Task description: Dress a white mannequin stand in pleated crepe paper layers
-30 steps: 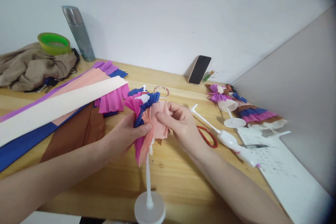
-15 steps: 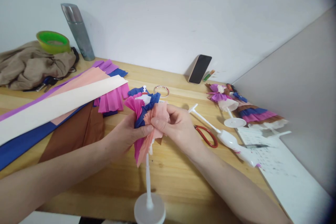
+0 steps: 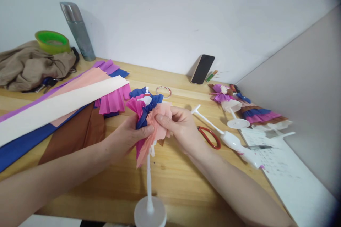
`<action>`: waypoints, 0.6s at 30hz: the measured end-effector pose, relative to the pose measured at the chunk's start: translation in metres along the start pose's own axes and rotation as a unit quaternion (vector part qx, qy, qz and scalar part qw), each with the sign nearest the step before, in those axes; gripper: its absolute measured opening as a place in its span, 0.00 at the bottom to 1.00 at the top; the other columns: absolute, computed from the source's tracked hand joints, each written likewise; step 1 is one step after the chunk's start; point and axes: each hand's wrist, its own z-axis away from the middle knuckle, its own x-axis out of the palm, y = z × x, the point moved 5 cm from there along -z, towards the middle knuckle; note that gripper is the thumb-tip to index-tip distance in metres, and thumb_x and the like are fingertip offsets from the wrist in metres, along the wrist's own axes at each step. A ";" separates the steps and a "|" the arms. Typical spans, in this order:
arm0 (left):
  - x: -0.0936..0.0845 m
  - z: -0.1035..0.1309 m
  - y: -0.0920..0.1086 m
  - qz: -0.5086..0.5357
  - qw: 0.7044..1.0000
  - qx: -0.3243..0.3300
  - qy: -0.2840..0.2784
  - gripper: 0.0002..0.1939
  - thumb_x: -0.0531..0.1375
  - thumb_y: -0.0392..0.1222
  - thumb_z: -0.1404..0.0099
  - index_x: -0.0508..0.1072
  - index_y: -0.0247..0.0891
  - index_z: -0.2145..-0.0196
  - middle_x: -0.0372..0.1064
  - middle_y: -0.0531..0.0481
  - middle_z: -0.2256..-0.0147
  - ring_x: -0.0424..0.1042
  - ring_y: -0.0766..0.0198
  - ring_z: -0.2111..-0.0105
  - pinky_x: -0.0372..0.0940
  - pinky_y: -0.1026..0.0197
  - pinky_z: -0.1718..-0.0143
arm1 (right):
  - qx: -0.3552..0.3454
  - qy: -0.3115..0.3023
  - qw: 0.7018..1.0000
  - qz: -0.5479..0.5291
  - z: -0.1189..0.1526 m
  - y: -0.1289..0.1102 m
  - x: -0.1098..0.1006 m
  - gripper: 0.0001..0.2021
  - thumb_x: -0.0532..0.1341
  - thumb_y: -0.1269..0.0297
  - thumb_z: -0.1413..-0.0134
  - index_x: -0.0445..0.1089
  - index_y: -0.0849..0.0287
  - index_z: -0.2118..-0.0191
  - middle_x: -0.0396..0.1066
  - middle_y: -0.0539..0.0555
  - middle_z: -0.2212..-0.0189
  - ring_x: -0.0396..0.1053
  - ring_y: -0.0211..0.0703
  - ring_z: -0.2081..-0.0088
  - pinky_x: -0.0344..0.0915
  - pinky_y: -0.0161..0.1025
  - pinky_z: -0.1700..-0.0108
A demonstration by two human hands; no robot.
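A small white dress form point(image 3: 149, 181) on a round base stands tilted in front of me, its top wrapped in blue crepe paper point(image 3: 152, 105) and magenta crepe paper point(image 3: 135, 105). Over its near side lies a gathered strip of peach crepe paper point(image 3: 161, 126). My left hand point(image 3: 132, 135) is closed around the form's left side, thumb pressing on the peach pleats. Between thumb and fingers, my right hand point(image 3: 179, 125) pinches the right part of the same peach strip. The form's body is mostly hidden behind paper and hands.
Crepe paper strips point(image 3: 64, 99) lie at left, near a bottle point(image 3: 80, 33), a tape roll point(image 3: 52, 42) and a brown cloth point(image 3: 34, 65). Red-handled scissors point(image 3: 209, 137), another white form point(image 3: 239, 149), dressed forms point(image 3: 262, 116), a marked paper sheet point(image 3: 287, 173) and a phone point(image 3: 203, 70) are at right.
The peach strip is spread wider, with more pleats showing between my thumbs. My right thumb has shifted slightly up and right. The form's base has moved slightly left.
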 end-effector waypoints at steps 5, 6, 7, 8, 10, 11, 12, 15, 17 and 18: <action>-0.006 0.002 -0.002 -0.019 0.999 -0.009 0.039 0.19 0.72 0.44 0.44 0.76 0.39 0.56 0.80 0.48 0.63 0.76 0.49 0.51 0.69 0.54 0.52 | 0.011 0.011 1.000 0.004 0.003 -0.009 0.001 0.16 0.70 0.51 0.55 0.70 0.58 0.77 0.62 0.46 0.83 0.57 0.34 0.81 0.54 0.34 0.80; -0.007 0.002 -0.002 -0.020 0.999 -0.008 0.044 0.19 0.72 0.44 0.45 0.76 0.39 0.56 0.80 0.48 0.63 0.76 0.49 0.51 0.69 0.54 0.51 | 0.008 0.014 1.000 0.000 0.003 -0.010 0.002 0.16 0.70 0.51 0.56 0.70 0.57 0.77 0.63 0.46 0.83 0.58 0.34 0.80 0.55 0.34 0.79; -0.008 0.002 -0.002 -0.019 0.999 -0.006 0.046 0.19 0.72 0.44 0.45 0.76 0.39 0.56 0.80 0.48 0.64 0.76 0.49 0.51 0.69 0.54 0.51 | 0.006 0.017 1.000 -0.003 0.003 -0.009 0.002 0.15 0.70 0.52 0.56 0.70 0.57 0.76 0.64 0.46 0.82 0.59 0.35 0.79 0.56 0.34 0.78; -0.008 0.002 -0.002 -0.016 0.999 -0.004 0.047 0.19 0.72 0.44 0.45 0.76 0.39 0.56 0.80 0.48 0.64 0.76 0.49 0.51 0.69 0.54 0.51 | 0.006 0.021 1.000 -0.006 0.003 -0.007 0.002 0.14 0.70 0.53 0.56 0.70 0.57 0.76 0.66 0.47 0.80 0.61 0.36 0.78 0.58 0.35 0.77; -0.008 0.001 -0.002 -0.009 0.999 -0.004 0.050 0.20 0.73 0.43 0.46 0.76 0.38 0.56 0.80 0.47 0.61 0.75 0.48 0.50 0.69 0.54 0.52 | 0.004 0.030 1.000 -0.009 0.003 -0.002 0.002 0.14 0.70 0.53 0.55 0.70 0.57 0.76 0.67 0.48 0.79 0.63 0.38 0.76 0.61 0.36 0.74; -0.008 0.001 -0.002 -0.007 0.999 -0.005 0.053 0.21 0.73 0.43 0.47 0.76 0.38 0.56 0.80 0.47 0.60 0.75 0.48 0.50 0.69 0.54 0.52 | 0.000 0.033 0.999 -0.011 0.002 0.001 0.003 0.14 0.70 0.53 0.55 0.70 0.57 0.76 0.67 0.48 0.79 0.63 0.38 0.76 0.61 0.36 0.74; -0.008 0.001 -0.003 -0.006 0.998 -0.010 0.056 0.21 0.74 0.42 0.48 0.76 0.38 0.57 0.80 0.46 0.59 0.75 0.48 0.50 0.69 0.54 0.53 | -0.006 0.037 0.999 -0.013 0.002 0.003 0.003 0.14 0.70 0.53 0.55 0.70 0.56 0.77 0.67 0.48 0.79 0.62 0.38 0.77 0.61 0.37 0.74; -0.009 0.001 -0.004 -0.011 0.998 -0.024 0.063 0.22 0.74 0.42 0.49 0.76 0.38 0.56 0.80 0.46 0.57 0.76 0.48 0.51 0.70 0.54 0.53 | -0.007 0.052 0.998 -0.031 0.001 0.006 0.003 0.13 0.70 0.53 0.55 0.71 0.56 0.74 0.69 0.48 0.78 0.64 0.38 0.76 0.62 0.37 0.73; -0.009 0.001 -0.004 -0.009 0.998 -0.021 0.063 0.23 0.74 0.42 0.49 0.76 0.38 0.56 0.80 0.46 0.58 0.76 0.48 0.51 0.70 0.54 0.52 | 0.005 0.047 0.998 -0.039 0.001 0.006 0.002 0.14 0.72 0.54 0.57 0.72 0.57 0.71 0.72 0.50 0.74 0.66 0.39 0.73 0.63 0.36 0.71; -0.009 0.001 -0.004 -0.006 0.998 -0.019 0.064 0.23 0.74 0.42 0.49 0.76 0.38 0.56 0.80 0.46 0.58 0.76 0.48 0.50 0.69 0.54 0.51 | 0.011 0.039 0.998 -0.040 0.002 0.005 0.002 0.15 0.72 0.53 0.57 0.72 0.57 0.69 0.73 0.50 0.73 0.67 0.39 0.73 0.63 0.36 0.71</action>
